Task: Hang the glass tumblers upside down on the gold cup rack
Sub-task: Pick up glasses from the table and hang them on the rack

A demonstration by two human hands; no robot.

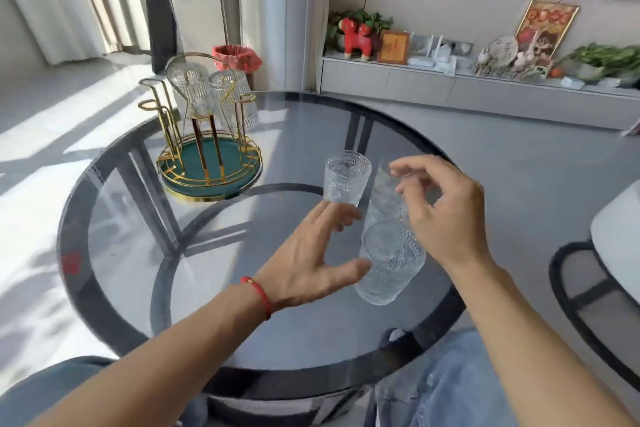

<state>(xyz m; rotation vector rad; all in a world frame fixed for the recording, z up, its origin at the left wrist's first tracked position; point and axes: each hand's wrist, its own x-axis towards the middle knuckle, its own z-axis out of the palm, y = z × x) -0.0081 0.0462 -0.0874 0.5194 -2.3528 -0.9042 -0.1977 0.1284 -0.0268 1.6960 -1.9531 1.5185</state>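
Observation:
The gold cup rack (pixel 207 135) with a green base stands at the table's far left; two glass tumblers (pixel 192 87) (pixel 239 94) hang upside down on it. Three more tumblers stand upright on the table. The far one (pixel 346 177) is free. My right hand (pixel 446 215) hovers over the middle one (pixel 382 198), its loosely curled fingertips by the rim. My left hand (pixel 311 253) is open, palm toward the nearest tumbler (pixel 391 263), thumb almost touching its side.
The round glass table (pixel 138 253) has a dark frame underneath. A chair with a white seat (pixel 588 274) stands at the right. A red-lined bin (pixel 237 57) sits on the floor behind the rack. My knees are under the table's near edge.

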